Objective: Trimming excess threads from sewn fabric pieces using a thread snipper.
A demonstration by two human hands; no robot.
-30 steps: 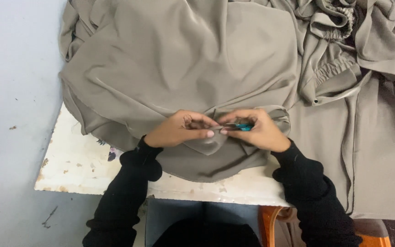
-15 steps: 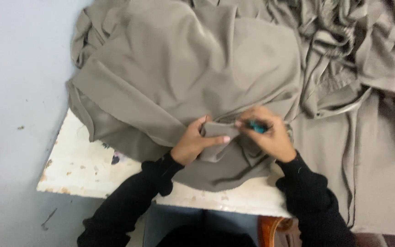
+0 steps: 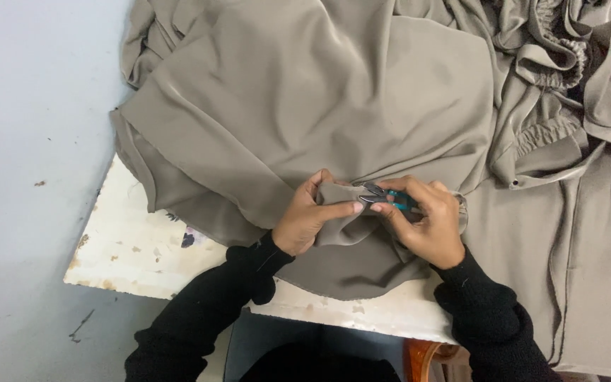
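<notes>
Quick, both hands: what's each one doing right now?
Left hand: closed, pinching a fold of the taupe fabric.
Right hand: closed around small teal-handled thread snips, blades at the fold.

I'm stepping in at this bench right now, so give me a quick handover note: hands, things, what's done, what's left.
Left hand: pinches a fold of the taupe fabric.
Right hand: holds small teal-handled snips, blades at that fold.
The fabric is heaped over the white worktable; more gathered pieces lie to the right.
Done: fold picked up, snips in place.
Left: whether a cut has been made cannot be told.
</notes>
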